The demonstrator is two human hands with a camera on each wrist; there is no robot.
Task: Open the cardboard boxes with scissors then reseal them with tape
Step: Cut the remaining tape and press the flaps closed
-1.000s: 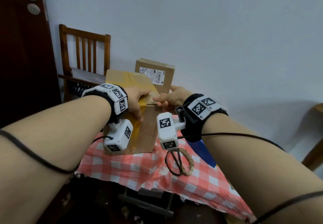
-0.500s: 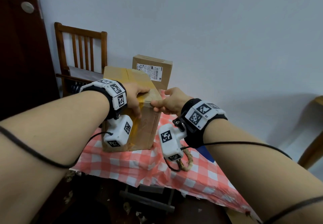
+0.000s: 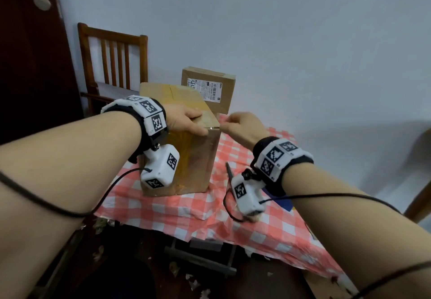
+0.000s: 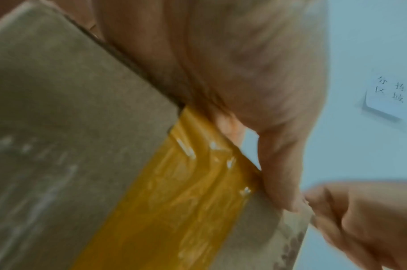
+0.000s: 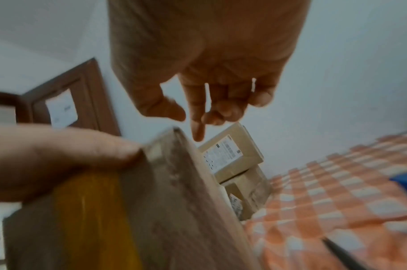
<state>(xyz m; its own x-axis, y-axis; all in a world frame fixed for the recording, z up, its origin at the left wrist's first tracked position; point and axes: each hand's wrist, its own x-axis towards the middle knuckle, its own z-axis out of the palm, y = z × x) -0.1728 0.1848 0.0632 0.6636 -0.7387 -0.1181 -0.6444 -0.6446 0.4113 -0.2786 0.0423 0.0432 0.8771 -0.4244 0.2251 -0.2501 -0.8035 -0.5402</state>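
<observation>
The tall cardboard box (image 3: 186, 140) stands upright on the worktop (image 3: 191, 212) under your left hand (image 3: 184, 120), with a band of yellow tape (image 4: 174, 191) running down its near face and over its top. Your left hand lies on the near top edge, fingers fairly straight and pressing there, the thumb (image 5: 66, 155) over the edge just beside the tape; it grips nothing. Your right hand (image 3: 242, 127) hovers just beside the box's right top corner, fingers loosely curled and apart; the head view hints at a thin clear strip between that hand and the corner, but you cannot tell whether it is pinched. Beyond your right hand, a smaller labelled box (image 3: 210, 88) rests on another box (image 5: 246, 190) near the wall. Below your right wrist a pair of scissors (image 3: 229, 170) lies on the red-checked cloth (image 3: 275, 231), mostly hidden by the wrist camera. Beyond your left hand stands a wooden chair (image 3: 112, 63), and further left a dark door (image 3: 30, 53).
</observation>
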